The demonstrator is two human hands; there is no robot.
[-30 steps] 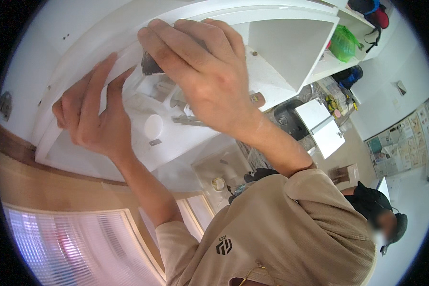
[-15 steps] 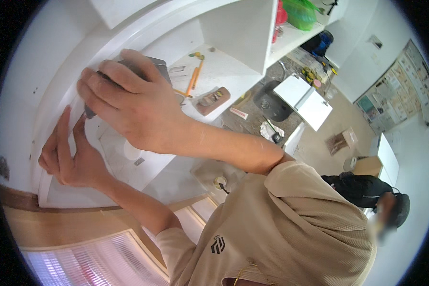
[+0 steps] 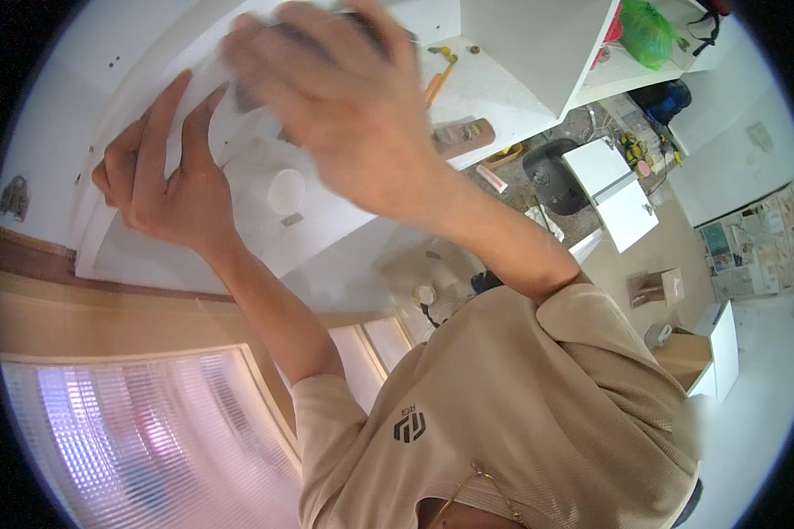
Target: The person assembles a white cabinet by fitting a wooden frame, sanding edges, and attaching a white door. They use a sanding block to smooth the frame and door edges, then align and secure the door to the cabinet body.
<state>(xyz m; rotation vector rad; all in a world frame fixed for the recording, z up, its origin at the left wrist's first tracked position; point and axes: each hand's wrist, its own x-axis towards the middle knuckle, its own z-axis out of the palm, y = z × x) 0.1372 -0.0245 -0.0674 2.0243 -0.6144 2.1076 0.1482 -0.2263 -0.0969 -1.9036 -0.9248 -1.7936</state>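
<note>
My right hand point(image 3: 353, 115), blurred by motion, grips a dark grey flat-sided piece point(image 3: 404, 32) over a white cabinet panel; my fingers hide most of it, so its exact kind is unclear. My left hand point(image 3: 168, 167) is open, its fingers spread with the tips at the panel's curved white edge. A white round disc point(image 3: 287, 190) shows on the panel between my arms. Just beyond my right wrist lies a brown oblong block point(image 3: 464, 137) with a metallic top, resembling a small hand plane. Behind it is an orange pencil point(image 3: 433, 89).
A dark sink point(image 3: 551, 172) is set in a speckled counter, with a white door panel point(image 3: 610, 196) leaning across its side. On the shelf at upper right sits a green plastic bag point(image 3: 648, 35). Ribbed glass panes point(image 3: 150, 432) stand at lower left. An open cardboard box point(image 3: 662, 289) rests on the floor.
The whole view has shifted, so hands and cabinet sit higher and further right. My right hand has slid away from my left hand with the grey piece; my left fingers stay at the edge.
</note>
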